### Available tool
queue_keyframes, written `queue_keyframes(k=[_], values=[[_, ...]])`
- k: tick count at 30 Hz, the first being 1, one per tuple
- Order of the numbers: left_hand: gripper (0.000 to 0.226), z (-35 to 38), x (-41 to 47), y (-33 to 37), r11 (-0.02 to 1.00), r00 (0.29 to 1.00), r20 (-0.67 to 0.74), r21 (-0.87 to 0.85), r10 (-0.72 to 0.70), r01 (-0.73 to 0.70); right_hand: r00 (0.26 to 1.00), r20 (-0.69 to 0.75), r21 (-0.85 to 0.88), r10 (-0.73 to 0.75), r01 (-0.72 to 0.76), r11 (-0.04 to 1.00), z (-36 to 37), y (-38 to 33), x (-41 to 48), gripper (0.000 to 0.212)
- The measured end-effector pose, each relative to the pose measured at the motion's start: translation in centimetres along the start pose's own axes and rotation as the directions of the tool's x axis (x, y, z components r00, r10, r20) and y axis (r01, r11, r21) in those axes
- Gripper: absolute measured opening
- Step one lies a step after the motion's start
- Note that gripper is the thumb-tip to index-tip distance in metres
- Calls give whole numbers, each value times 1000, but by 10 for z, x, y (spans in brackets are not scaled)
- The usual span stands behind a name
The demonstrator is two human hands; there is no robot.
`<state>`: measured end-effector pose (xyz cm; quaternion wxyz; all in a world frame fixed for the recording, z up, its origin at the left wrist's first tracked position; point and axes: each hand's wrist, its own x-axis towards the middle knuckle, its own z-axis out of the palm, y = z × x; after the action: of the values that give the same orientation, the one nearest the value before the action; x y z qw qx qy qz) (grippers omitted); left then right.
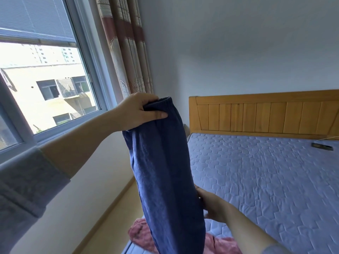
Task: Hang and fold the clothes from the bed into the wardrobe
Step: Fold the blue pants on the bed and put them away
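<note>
I see the left hand (pixel 135 110) gripping the blue trousers (pixel 165 171) by the waistband, the right hand (pixel 211 206) lower against the cloth, its grip I can't tell.

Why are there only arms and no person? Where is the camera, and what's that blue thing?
The camera sits on the person's head, looking forward and down, so only their arms show. The left hand pinches the top edge of a dark blue garment, holding it up. The right hand is at its side lower down; its fingers hide behind the cloth, so I can't tell if it grips. A pink garment lies on the bed with its quilted blue cover. A window and curtain are to the left.
</note>
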<state>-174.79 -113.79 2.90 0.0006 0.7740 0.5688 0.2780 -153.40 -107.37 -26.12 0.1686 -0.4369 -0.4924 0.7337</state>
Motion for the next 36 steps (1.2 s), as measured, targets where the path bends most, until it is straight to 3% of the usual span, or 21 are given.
queue_keyframes(k=[5, 11, 16, 19, 24, 29, 32, 36], values=[[20, -3, -6, -10, 997, 998, -27, 57, -54, 56, 995, -92, 89, -45, 53, 995, 4, 4, 6, 25], [12, 6, -16, -44, 979, 976, -106, 41, -192, 198, 920, -384, 464, -83, 270, 843, -35, 8, 5, 26], [16, 40, -22, -65, 959, 954, -104, 4, -283, 285, 807, -565, 434, -171, 466, 771, -84, 8, -26, 9], [12, 71, -19, -65, 962, 959, -90, 28, -268, 271, 738, -635, 368, -228, 549, 751, -110, 5, -53, 11], [20, 127, -1, -34, 979, 979, -43, -46, -198, 196, 553, -791, 169, -260, 607, 777, -161, 14, -112, 11], [18, 193, 29, 28, 982, 993, 44, -145, -113, 118, 264, -934, -57, -239, 552, 832, -219, 42, -177, 5], [20, 238, 42, 70, 980, 994, 79, -180, -73, 86, 118, -977, -91, -179, 527, 845, -258, 68, -214, 5], [24, 298, 49, 120, 959, 983, 180, -270, -41, 90, 43, -997, -35, -68, 525, 850, -303, 108, -252, 5]])
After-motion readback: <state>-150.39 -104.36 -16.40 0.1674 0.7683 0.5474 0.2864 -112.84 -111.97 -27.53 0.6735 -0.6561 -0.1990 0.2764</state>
